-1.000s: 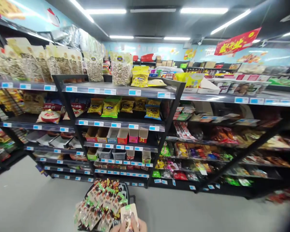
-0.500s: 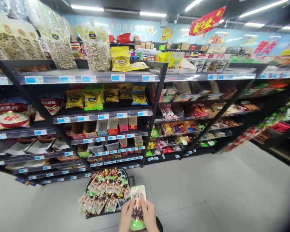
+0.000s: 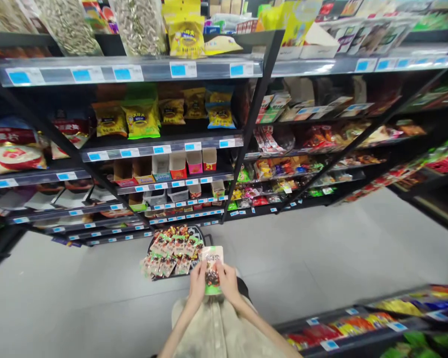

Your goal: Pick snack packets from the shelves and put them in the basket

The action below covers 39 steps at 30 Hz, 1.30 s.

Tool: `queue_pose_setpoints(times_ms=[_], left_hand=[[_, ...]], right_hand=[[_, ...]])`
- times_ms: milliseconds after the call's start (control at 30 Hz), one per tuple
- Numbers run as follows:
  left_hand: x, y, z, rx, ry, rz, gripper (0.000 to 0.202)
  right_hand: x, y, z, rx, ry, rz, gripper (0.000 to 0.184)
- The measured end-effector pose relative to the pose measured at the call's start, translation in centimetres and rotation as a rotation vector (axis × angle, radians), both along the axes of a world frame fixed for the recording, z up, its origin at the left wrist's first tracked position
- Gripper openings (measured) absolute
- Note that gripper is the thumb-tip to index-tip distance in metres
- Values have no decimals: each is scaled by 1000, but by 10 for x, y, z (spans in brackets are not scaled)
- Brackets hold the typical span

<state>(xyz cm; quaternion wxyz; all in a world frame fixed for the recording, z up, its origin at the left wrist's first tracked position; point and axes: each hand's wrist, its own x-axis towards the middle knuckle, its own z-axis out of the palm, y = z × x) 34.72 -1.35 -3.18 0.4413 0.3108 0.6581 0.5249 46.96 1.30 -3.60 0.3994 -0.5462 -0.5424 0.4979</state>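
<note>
A snack pouch (image 3: 212, 278), beige at the top and green at the bottom with a dark food picture, is held upright in front of my body. My left hand (image 3: 197, 281) grips its left edge, and my right hand (image 3: 228, 282) grips its right edge, thumbs on the front. Just beyond and to the left, a black basket (image 3: 208, 238) stands on the floor. Several similar pouches (image 3: 173, 251) are heaped in it, some hanging over its near left rim.
Ahead rises a dark shelf unit (image 3: 164, 142) with price labels, yellow snack bags (image 3: 141, 118) and small open boxes (image 3: 178, 165). Large seed bags (image 3: 140, 27) stand on top. Another shelf (image 3: 343, 325) with colourful packets is at the lower right. Grey floor (image 3: 283, 258) lies between.
The view has tipped downward, so the shelves sit higher and my arms, shirt and the lower right shelf show. Both hands still hold the pouch.
</note>
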Motion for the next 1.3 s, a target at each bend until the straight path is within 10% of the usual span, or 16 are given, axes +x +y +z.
queue_pose_setpoints(times_ms=[1300], left_hand=[[-5, -17, 3, -17, 115, -127, 56]], right_hand=[[2, -19, 8, -66, -24, -67, 62]])
